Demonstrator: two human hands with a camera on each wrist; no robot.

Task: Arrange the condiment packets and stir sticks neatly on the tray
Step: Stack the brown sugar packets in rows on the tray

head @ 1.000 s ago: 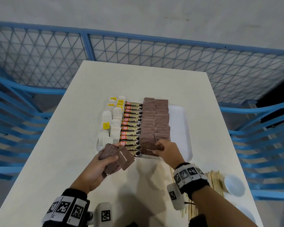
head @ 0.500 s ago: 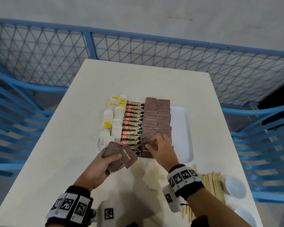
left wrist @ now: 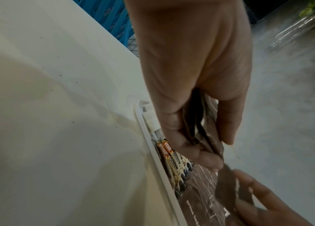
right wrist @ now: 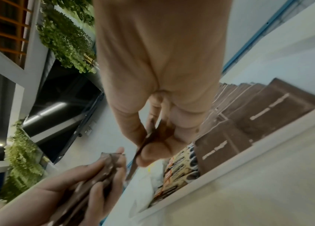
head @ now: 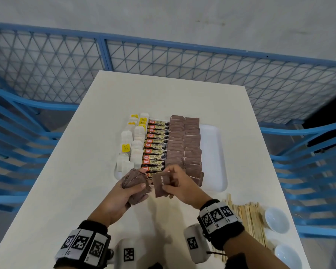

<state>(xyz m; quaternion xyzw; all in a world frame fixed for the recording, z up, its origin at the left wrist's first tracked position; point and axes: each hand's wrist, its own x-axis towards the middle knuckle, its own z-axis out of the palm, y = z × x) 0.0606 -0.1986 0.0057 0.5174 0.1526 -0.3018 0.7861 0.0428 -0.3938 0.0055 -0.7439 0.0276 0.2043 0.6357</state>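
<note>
The right hand [head: 179, 183] pinches one brown sugar packet [head: 161, 184] beside the left hand's [head: 124, 193] clutched stack [head: 134, 183] — a loose grip could spill both.

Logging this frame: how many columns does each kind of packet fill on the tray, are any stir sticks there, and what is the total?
White tea bags with yellow tags: 2 columns
Orange-and-black coffee granule sticks: 1 column
Brown paper sugar packets: 2 columns
Thin wooden stir sticks: 0 columns, they lie off the tray
Total: 5 columns on the white plastic tray
</note>
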